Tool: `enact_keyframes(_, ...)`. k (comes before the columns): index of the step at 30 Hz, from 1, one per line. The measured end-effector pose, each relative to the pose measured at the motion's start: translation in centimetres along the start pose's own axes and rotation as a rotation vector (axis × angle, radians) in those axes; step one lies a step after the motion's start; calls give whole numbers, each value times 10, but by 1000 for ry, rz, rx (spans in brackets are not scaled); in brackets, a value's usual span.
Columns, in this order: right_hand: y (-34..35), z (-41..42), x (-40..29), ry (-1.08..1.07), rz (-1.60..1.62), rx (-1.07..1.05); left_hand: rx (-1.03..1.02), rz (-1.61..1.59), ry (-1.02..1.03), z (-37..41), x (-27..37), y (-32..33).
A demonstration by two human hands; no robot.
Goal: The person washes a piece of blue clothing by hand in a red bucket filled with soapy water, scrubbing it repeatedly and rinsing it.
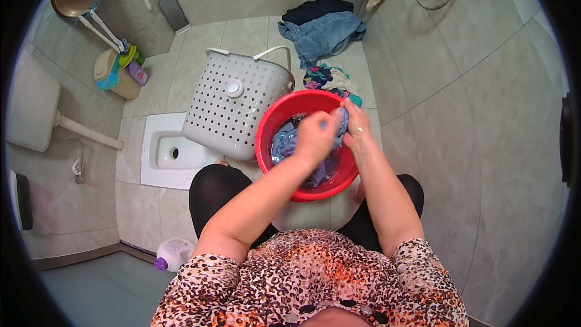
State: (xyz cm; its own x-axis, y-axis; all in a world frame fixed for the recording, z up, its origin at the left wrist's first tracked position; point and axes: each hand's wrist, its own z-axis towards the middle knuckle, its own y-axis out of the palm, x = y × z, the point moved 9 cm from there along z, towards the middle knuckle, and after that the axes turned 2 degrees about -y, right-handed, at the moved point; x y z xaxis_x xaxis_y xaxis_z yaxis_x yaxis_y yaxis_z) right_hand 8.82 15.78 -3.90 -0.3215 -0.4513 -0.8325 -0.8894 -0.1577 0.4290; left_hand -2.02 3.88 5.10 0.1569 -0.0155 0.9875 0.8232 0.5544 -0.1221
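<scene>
A red plastic basin (262, 150) stands on the tiled floor between my knees, with water and a wet blue-grey cloth garment (285, 140) in it. Over the basin's right half, my right hand (357, 122) grips a bunched part of that garment. Close beside it, my left hand (317, 136) is blurred and curled at the same bunched cloth. Part of the garment hangs down into the water. Whether all the cloth is one piece cannot be told.
A grey perforated laundry basket (227, 104) lies left of the basin, by a white squat toilet (152, 172). Beyond the basin are a patterned cloth (317, 76), denim clothing (327, 32) and dark clothing (313, 9). A detergent bottle (177, 252) stands lower left. Tiled wall (445, 145) rises at right.
</scene>
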Motion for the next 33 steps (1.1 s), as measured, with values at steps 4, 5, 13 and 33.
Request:
enact_keyframes(4, 25, -14, 49, 275, 368, -435, -143, 415, 596, -44, 54, 41)
enact_keyframes(5, 7, -8, 57, 273, 304, -325, -86, 430, 545, -35, 45, 37)
enact_keyframes(13, 14, -38, 32, 66, -121, 96, 19, 509, 344, 6, 7, 17)
enact_keyframes(33, 56, -44, -26, 184, 18, -405, -433, -179, -274, 22, -18, 2)
